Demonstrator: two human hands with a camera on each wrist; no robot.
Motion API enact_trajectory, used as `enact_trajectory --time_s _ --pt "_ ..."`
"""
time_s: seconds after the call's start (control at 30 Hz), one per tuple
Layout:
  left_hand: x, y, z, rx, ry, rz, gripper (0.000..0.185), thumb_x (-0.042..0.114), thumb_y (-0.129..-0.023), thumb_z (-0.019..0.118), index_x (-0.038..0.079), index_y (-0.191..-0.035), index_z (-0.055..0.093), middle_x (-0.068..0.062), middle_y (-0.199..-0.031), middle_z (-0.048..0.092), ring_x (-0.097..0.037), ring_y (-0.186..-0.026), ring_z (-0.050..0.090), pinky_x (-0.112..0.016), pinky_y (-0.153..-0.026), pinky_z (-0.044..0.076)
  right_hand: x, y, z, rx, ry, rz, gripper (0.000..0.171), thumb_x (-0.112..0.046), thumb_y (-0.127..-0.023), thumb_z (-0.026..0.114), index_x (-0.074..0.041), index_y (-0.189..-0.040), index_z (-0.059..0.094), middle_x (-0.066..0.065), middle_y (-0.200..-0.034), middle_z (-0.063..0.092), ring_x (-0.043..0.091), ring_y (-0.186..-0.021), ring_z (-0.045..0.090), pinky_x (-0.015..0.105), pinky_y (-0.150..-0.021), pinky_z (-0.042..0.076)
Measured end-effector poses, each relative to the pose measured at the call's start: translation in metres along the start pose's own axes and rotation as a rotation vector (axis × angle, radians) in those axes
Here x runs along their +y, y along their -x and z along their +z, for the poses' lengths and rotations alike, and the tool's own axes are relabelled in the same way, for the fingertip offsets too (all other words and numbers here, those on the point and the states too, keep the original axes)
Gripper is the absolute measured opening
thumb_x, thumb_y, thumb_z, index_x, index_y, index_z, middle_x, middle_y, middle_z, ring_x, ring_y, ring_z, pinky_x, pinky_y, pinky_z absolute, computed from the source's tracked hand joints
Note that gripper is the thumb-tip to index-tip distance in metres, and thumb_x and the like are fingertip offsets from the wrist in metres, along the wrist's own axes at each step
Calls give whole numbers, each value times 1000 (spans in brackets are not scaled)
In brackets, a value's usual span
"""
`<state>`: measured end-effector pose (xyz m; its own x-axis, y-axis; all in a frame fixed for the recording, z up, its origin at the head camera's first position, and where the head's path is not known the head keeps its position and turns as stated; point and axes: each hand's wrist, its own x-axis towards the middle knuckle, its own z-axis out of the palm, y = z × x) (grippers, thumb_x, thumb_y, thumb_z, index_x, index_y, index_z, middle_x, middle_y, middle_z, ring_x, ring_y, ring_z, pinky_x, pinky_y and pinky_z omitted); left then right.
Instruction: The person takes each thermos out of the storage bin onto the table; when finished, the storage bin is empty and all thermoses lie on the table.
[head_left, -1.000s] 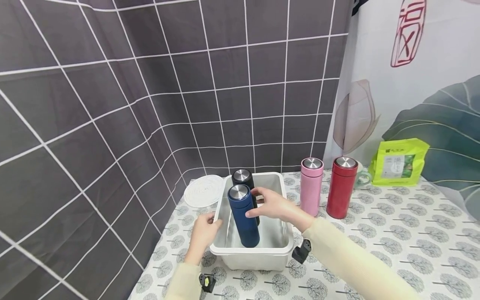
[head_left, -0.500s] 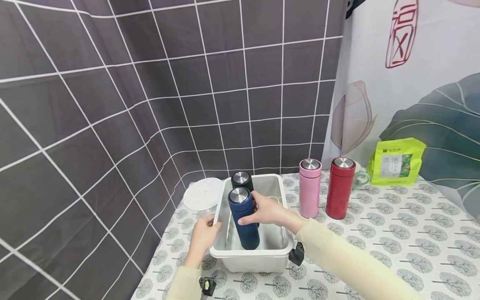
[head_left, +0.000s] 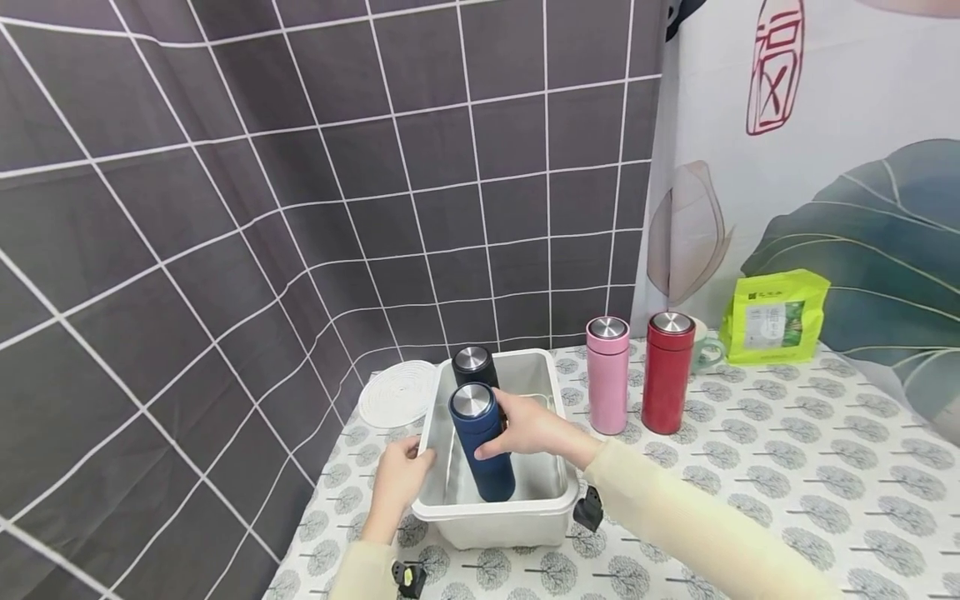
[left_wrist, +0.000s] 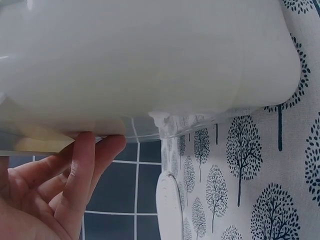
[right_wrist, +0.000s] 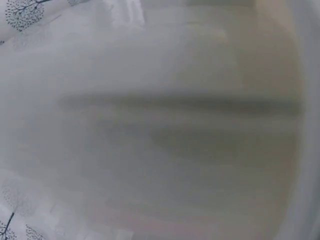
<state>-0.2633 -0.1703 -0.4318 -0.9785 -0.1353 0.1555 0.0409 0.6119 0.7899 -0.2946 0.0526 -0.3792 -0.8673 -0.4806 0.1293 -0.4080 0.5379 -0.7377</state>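
Observation:
A white plastic bin (head_left: pixel 495 508) stands on the tablecloth with two thermos bottles upright in it. My right hand (head_left: pixel 531 427) holds the navy blue thermos (head_left: pixel 495 485), thumb across its front and fingers behind, partly hidden. Just behind it is the black thermos (head_left: pixel 472 373), close to the right fingertips. With the thumb over the bin's left rim, my left hand (head_left: pixel 395 483) grips the wall; its fingers (left_wrist: pixel 82 155) press the outside in the left wrist view. Only the blurred bin wall (right_wrist: pixel 150 150) fills the right wrist view.
A pink thermos (head_left: pixel 607 383) and a red thermos (head_left: pixel 667 379) stand right of the bin. Behind them are a pale green mug (head_left: pixel 708 350) and a lime-green pouch (head_left: pixel 772 321). A round white mat (head_left: pixel 393 396) lies at the bin's back left, near the gridded curtain (head_left: pixel 420 225).
My right hand has closed in on the navy thermos, its thumb coming onto the front. The left hand stays at the rim. The head view has turned slightly right.

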Motion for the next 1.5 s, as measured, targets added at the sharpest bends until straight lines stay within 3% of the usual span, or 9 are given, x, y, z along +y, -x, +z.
enact_trajectory --time_s 0.27,0.57,1.03,1.37,1.5 --pt "0 -1 -2 -5 9 9 37 13 -84 63 -7 -114 67 -27 -105 70 -37 -91 71 -42 -74 62 8 1 5 78 -33 -50 76 -25 -65 89 -14 -130 51 6 -113 70 26 -105 66 46 -90 54" --pt "2 2 -3 -14 -6 -7 37 14 -85 63 -7 -116 66 -27 -107 70 -38 -94 70 -44 -78 61 7 5 -4 110 -52 -41 75 -29 -65 88 -13 -130 54 4 -112 69 25 -106 65 47 -93 54" --pt "2 1 -3 -18 13 -24 37 14 -87 61 -6 -118 66 -28 -111 68 -40 -99 69 -45 -78 62 -12 19 -37 234 -116 -61 74 -29 -68 87 -16 -132 52 4 -114 68 26 -107 66 42 -87 58" --pt "3 1 -2 -22 6 -12 37 13 -87 62 -7 -118 65 -29 -109 68 -39 -94 70 -45 -76 62 -27 37 -72 307 -236 -109 67 -23 -72 86 -17 -129 52 6 -115 65 26 -104 65 37 -80 61" --pt "3 2 -2 -15 4 -22 39 14 -86 62 -7 -119 64 -29 -110 68 -38 -93 70 -44 -75 62 -32 45 -89 343 -243 -91 67 -23 -73 85 -14 -129 51 8 -118 64 29 -107 64 41 -84 60"
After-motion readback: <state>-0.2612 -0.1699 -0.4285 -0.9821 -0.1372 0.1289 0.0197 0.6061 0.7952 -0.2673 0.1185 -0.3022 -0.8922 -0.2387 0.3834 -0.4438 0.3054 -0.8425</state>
